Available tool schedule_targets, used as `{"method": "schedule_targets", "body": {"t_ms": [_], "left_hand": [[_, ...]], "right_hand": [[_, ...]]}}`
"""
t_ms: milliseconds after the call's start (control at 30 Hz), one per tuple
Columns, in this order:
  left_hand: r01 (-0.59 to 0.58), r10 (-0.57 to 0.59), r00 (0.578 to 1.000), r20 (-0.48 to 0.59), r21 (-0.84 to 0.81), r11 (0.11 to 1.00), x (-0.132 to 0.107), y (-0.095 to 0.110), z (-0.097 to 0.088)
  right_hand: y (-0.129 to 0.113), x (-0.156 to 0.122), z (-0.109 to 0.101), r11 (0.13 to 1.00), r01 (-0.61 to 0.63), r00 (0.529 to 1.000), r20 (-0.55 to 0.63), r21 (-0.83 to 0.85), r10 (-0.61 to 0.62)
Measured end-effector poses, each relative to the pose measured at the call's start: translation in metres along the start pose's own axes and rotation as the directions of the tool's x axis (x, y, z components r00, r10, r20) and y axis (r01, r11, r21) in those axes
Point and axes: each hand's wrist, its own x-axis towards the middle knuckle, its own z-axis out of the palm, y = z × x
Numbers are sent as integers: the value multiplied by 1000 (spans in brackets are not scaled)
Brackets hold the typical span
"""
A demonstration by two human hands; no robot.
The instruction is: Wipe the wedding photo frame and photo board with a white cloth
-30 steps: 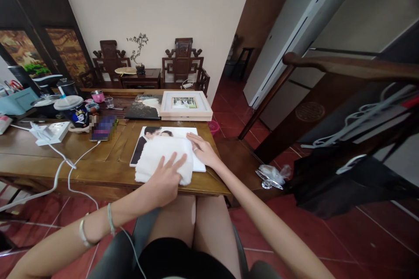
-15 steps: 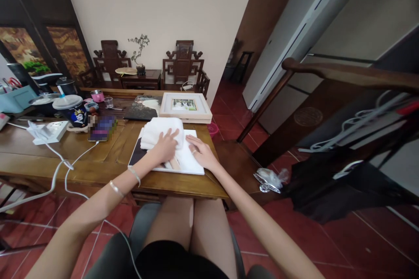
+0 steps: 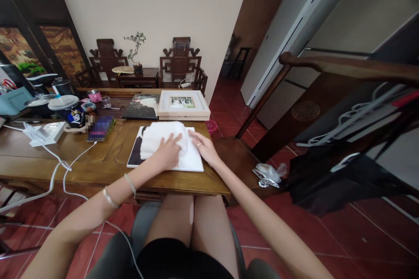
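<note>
White cloth (image 3: 157,136), folded thick, is being pressed onto the far half of the photo print (image 3: 195,165), which is lying flat at the near right of the table (image 3: 98,159). On the left, room is being taken up by a power strip (image 3: 46,133), its cable (image 3: 65,166) and a phone (image 3: 100,127). A wiping stroke is judged to be in hand. The cloth is being pushed by the left hand (image 3: 168,154), fingers spread flat on it and gripping nothing. The print is being steadied by the right hand (image 3: 204,148), fingers straight and close together. Any further stroke is calling for even pressure kept within the print's edges. A framed picture (image 3: 183,104) is lying just behind, and the table's right edge is running close by.
</note>
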Motion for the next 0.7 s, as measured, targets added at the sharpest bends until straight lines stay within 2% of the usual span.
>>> {"method": "schedule_targets", "body": {"t_ms": [133, 233, 333, 467, 533, 633, 700], "left_hand": [[-14, 14, 999, -47, -2, 1000, 51, -11, 1], [-26, 26, 997, -66, -4, 1000, 61, -1, 4], [-30, 30, 997, -68, 5, 1000, 41, 19, 8], [-38, 39, 998, -59, 22, 999, -16, 52, 16], [-63, 67, 993, -93, 41, 997, -44, 65, 18], [-98, 104, 987, -122, 52, 994, -67, 69, 18], [-64, 65, 995, -75, 17, 998, -65, 58, 15]], "right_hand": [[2, 1, -2, 993, -38, 998, -52, 108, 44], [1, 0, -2, 989, -57, 995, -75, 136, 67], [-2, -2, -3, 991, -53, 994, -93, 123, 64], [-6, -2, -3, 998, -18, 997, -70, 67, 23], [-8, -2, -1, 1000, 2, 1000, -26, 22, -1], [-9, 0, 2, 998, 39, 998, 45, -57, -37], [-9, 0, 3, 993, 65, 996, 75, -104, -57]]}}
